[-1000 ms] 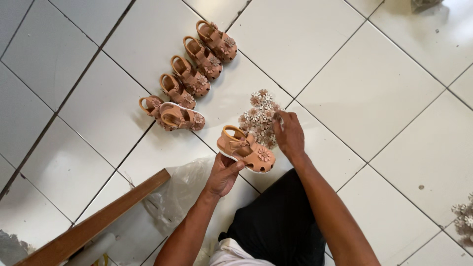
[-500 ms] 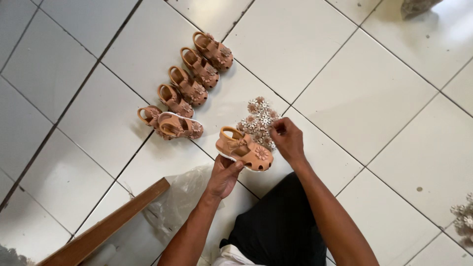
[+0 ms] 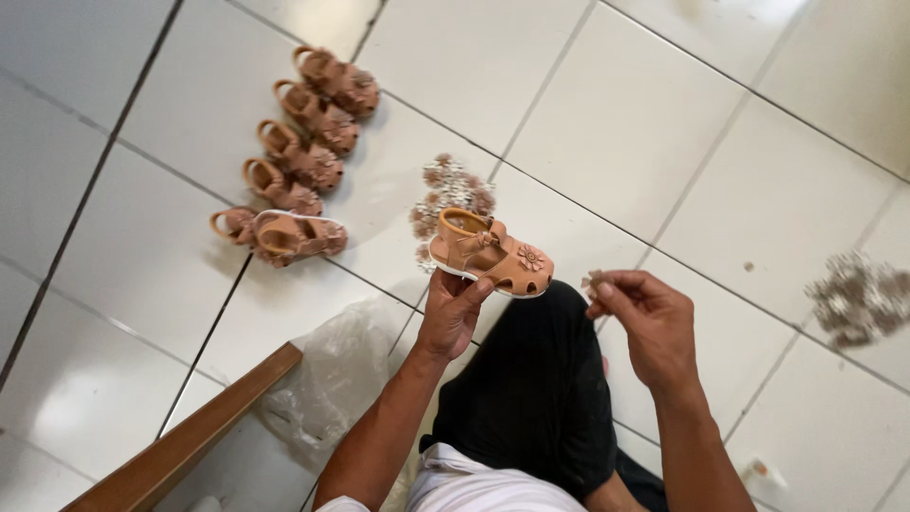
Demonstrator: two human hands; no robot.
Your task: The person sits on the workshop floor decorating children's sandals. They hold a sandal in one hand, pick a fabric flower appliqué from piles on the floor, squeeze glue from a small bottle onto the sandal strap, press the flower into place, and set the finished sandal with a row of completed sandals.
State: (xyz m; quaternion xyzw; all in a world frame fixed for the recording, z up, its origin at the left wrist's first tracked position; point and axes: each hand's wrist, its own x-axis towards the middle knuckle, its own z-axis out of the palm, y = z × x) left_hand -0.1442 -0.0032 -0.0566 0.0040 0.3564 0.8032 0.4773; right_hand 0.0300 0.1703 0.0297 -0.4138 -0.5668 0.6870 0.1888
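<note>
**Fingers pinch a flower trim beside a held sandal**

Right hand (image 3: 649, 322) has lifted from the flower pile (image 3: 453, 194), now gripping one small flower (image 3: 595, 282). Left hand (image 3: 453, 313) clasps the tan sandal (image 3: 488, 254) from beneath, raised above the lap, near the flower.

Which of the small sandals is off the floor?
The sandal held in the left hand; the others sit in a row on the tiles.

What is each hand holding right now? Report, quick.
Left hand: closed on the small tan sandal, gripped from below.
Right hand: fingers pinched shut on a small flower piece.
</note>
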